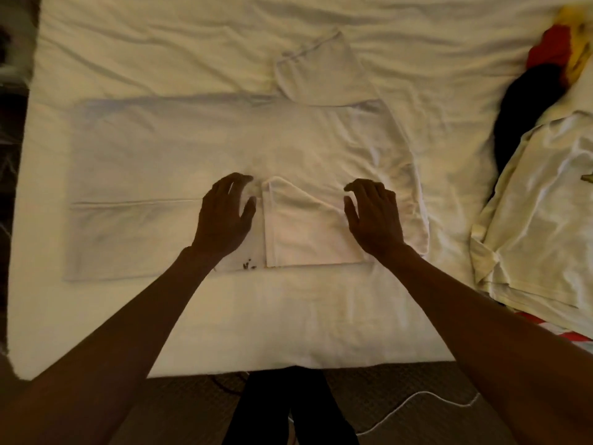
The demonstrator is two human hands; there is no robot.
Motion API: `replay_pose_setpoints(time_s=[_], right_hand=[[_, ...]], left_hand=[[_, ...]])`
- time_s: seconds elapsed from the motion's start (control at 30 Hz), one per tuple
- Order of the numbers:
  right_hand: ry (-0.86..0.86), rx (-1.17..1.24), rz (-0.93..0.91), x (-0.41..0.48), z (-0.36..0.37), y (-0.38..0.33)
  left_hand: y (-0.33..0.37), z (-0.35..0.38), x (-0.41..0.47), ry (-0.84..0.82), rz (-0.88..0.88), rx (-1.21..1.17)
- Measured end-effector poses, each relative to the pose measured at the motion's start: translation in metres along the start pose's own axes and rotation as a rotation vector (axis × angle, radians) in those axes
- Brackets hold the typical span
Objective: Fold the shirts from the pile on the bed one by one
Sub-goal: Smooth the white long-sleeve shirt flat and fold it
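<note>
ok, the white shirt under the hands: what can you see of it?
The white shirt, thin creased cloth, lies flat on the bed, lengthwise left to right. Far sleeve sticks out away from the person; near sleeve is folded onto the body. Small dark print at the near edge. Left hand rests on the body beside that fold; right hand touches the fold's right edge, grip unclear.

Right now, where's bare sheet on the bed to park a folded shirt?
Free: the sheet strip between the white shirt and the near edge of the bed; the far-left sheet beyond the shirt. Crowded: right side, the pile; centre, left hand and right hand at the shirt.
</note>
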State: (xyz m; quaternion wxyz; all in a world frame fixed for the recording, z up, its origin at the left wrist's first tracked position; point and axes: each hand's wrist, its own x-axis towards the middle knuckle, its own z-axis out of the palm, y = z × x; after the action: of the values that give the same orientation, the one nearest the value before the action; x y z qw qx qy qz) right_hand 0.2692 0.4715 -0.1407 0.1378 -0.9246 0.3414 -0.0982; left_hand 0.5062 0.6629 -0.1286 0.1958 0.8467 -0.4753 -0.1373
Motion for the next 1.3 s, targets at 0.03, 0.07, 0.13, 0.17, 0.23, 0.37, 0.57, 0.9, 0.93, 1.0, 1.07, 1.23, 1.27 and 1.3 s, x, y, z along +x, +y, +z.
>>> replay_pose_setpoints(time_s=[0.03, 0.07, 0.13, 0.17, 0.23, 0.37, 0.57, 0.9, 0.93, 1.0, 1.07, 1.23, 1.27, 1.3], right_hand=[[0.001, 0.017, -0.016, 0.017, -0.001, -0.007], [0.000, 0.026, -0.025, 0.035, -0.001, -0.015], [-0.019, 0.036, -0.016, 0.073, 0.001, -0.030], [-0.044, 0.038, 0.000, 0.092, 0.001, -0.038], [-0.138, 0.024, 0.031, 0.130, 0.001, -0.052], [-0.328, -0.127, 0.041, 0.203, 0.003, -0.075], [-0.460, -0.333, 0.044, 0.290, 0.015, -0.082], [-0.533, -0.353, -0.118, 0.385, 0.058, -0.046], [-0.530, -0.355, -0.118, 0.388, 0.059, -0.044], [-0.520, -0.369, -0.120, 0.392, 0.060, -0.039], [-0.518, -0.386, -0.108, 0.391, 0.058, -0.033], [-0.494, -0.498, -0.127, 0.374, 0.041, -0.019], [-0.495, -0.507, -0.142, 0.368, 0.034, -0.017], [-0.499, -0.492, -0.153, 0.362, 0.028, -0.015]], left_hand=[[-0.006, -0.010, 0.008, 0.011, -0.011, -0.016], [-0.012, -0.020, 0.018, 0.020, -0.019, -0.012], [-0.027, -0.039, 0.040, 0.015, -0.039, 0.001], [-0.034, -0.048, 0.051, -0.002, -0.054, -0.001], [-0.048, -0.066, 0.074, -0.039, -0.070, 0.016], [-0.075, -0.095, 0.122, -0.105, -0.145, 0.038], [-0.103, -0.097, 0.184, -0.150, -0.189, 0.072], [-0.131, -0.072, 0.262, -0.373, -0.198, 0.122], [-0.130, -0.071, 0.265, -0.391, -0.201, 0.120], [-0.131, -0.070, 0.268, -0.428, -0.203, 0.117], [-0.132, -0.071, 0.269, -0.452, -0.220, 0.091], [-0.142, -0.083, 0.262, -0.522, -0.252, 0.023], [-0.144, -0.087, 0.258, -0.543, -0.253, 0.024], [-0.148, -0.091, 0.254, -0.556, -0.254, 0.035]])
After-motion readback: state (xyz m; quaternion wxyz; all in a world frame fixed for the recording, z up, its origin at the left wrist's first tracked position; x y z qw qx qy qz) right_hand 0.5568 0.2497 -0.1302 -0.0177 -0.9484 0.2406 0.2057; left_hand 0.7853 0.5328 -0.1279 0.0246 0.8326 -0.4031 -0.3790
